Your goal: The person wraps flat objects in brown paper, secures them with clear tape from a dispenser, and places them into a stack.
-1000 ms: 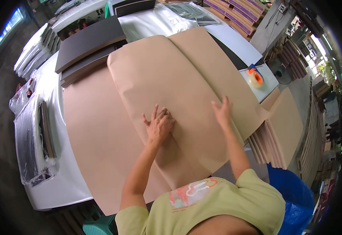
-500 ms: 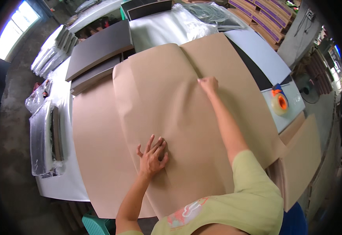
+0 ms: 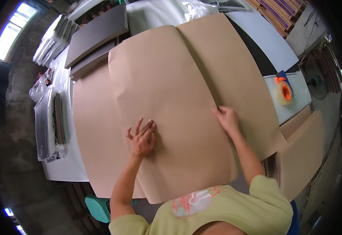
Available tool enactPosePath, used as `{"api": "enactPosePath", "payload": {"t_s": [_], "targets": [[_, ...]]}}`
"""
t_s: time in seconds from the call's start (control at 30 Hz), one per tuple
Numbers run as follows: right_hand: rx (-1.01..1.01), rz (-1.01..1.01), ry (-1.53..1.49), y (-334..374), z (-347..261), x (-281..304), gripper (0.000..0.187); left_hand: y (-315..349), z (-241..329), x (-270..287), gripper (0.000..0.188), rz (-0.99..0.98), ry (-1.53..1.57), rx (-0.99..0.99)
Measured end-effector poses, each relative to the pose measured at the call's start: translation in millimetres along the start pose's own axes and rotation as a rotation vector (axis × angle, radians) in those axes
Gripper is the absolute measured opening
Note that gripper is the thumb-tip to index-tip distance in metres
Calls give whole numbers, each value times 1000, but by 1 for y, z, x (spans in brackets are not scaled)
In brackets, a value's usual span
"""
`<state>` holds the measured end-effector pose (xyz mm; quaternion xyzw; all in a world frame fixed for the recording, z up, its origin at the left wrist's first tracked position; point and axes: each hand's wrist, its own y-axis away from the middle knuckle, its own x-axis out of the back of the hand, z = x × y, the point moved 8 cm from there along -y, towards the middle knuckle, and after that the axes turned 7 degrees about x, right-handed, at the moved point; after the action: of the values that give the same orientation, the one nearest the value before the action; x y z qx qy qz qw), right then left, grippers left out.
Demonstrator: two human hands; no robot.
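My left hand [image 3: 141, 141] rests, fingers spread, on the folded brown paper [image 3: 171, 90] in front of me; my right hand [image 3: 227, 120] bends its fingers at the flap's right edge, whether pinching I can't tell. Farther off, a tape dispenser [image 3: 279, 94] lies right, dark boards [image 3: 96, 35] left.

A bright window [image 3: 15, 31] sits in the grey wall [image 3: 42, 34] at left.

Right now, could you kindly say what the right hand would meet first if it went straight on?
The right hand would likely first meet the brown paper flap; whether they touch is unclear.
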<state>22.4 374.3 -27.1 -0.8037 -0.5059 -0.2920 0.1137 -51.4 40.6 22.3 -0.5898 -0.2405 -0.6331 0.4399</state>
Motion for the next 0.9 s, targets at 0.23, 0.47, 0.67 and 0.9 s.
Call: {"api": "enactPosePath", "payload": {"t_s": [0.23,0.47,0.67,0.9], "targets": [[-26,179,-189,53,-9,15,48,0,2,0,31,41,-29,-10],[-142,-82,-793,20,41,35,53,-1,5,1,34,-4,-51,-28],[0,650,559,-57,137,353,79,-2,8,-1,35,18,-51,-30],[-500,453,376,-74,201,320,66,9,-10,14,35,-43,-51,77]]}}
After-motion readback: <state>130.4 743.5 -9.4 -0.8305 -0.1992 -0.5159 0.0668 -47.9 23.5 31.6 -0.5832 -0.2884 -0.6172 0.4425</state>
